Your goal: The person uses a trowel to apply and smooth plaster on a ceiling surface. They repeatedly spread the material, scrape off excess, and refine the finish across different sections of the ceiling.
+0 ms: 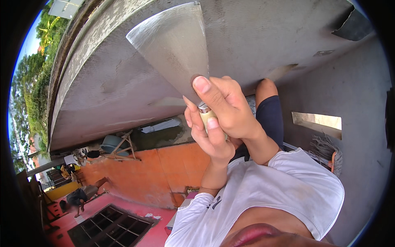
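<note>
Both my hands are raised around a scraper with a wide, flared metal blade (177, 45), a metal collar and a pale handle (207, 117). My left hand (212, 142) is closed about the handle, its thumb lying along it just below the collar. Above it, my right hand (232, 105) is closed at the base of the blade, with its thumb pressed on the blade's face. The blade points up and away to the left, in front of a grey surface (267, 37). Part of the handle is hidden by my fingers.
A grey wall with a narrow opening (317, 123) stands to the right, near a string mop (329, 154). Lower left, another person (78, 197) is by a barred window (111, 226). A basin (113, 144) rests near a wooden frame (127, 146) and an orange wall (144, 168).
</note>
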Demonstrator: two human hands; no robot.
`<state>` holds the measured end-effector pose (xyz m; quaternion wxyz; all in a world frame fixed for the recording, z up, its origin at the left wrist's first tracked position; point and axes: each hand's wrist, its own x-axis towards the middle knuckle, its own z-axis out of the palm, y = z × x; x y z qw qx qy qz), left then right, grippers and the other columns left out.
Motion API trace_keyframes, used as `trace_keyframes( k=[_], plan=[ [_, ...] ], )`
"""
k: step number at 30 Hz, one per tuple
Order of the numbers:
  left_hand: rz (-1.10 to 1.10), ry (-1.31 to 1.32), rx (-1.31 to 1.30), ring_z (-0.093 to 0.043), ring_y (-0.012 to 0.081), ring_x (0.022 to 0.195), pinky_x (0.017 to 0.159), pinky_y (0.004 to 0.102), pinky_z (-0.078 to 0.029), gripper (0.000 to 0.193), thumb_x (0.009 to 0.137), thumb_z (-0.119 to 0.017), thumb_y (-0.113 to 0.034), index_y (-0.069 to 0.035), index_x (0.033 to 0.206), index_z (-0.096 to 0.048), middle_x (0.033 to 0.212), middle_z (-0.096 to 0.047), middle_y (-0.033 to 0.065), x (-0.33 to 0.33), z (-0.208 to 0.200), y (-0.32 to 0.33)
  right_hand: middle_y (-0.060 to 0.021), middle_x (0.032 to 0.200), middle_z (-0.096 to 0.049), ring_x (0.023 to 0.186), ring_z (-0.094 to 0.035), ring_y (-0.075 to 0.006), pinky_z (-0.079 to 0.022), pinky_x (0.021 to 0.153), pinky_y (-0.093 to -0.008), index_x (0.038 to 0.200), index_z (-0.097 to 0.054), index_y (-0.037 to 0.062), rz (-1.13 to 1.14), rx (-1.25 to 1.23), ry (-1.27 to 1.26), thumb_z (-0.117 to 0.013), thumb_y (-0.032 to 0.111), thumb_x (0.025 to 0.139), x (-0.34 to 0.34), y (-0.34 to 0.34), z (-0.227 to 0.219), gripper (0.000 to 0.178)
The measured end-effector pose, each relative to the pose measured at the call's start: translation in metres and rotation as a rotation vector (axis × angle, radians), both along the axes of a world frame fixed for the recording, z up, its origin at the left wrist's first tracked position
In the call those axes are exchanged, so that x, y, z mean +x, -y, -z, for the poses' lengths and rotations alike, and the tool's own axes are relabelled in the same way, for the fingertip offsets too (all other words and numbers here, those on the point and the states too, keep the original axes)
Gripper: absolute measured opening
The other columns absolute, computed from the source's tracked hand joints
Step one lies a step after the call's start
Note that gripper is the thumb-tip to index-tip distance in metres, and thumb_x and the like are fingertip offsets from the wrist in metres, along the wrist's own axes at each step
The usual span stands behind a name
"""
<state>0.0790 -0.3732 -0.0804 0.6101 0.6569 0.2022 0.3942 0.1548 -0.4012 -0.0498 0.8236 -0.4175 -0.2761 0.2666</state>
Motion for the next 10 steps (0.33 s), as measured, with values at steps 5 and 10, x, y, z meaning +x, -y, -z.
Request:
trace_keyframes(
  k=[5, 10],
  plan=[
    [0.082, -0.049, 0.049, -0.056, 0.0192, 0.103, 0.096, 0.0344, -0.038, 0.063, 0.091, -0.043, -0.034, 0.01, 0.137, -0.047, 0.106, -0.064, 0.0113, -0.01, -0.004, -0.004, -0.0044, 0.056, -0.057, 0.052, -0.057, -0.0104, -0.044, 0.051, -0.0264, 0.075, -0.06, 0.0007, 0.0, 0.01, -0.066, -0.045, 0.039, 0.108, -0.008, 0.003, 0.001, 0.053],
    [0.019, -0.043, 0.14, -0.056, 0.0201, 0.103, 0.09, 0.0349, -0.043, 0.059, 0.093, -0.038, -0.037, 0.005, 0.134, -0.046, 0.106, -0.058, 0.0119, -0.007, 0.004, -0.003, -0.0041, 0.056, -0.058, 0.053, -0.057, -0.0104, -0.045, 0.051, -0.0261, 0.077, -0.061, 0.0018, -0.008, 0.029, -0.035, -0.046, 0.041, 0.108, -0.004, 0.002, 0.003, 0.052]
  ],
)
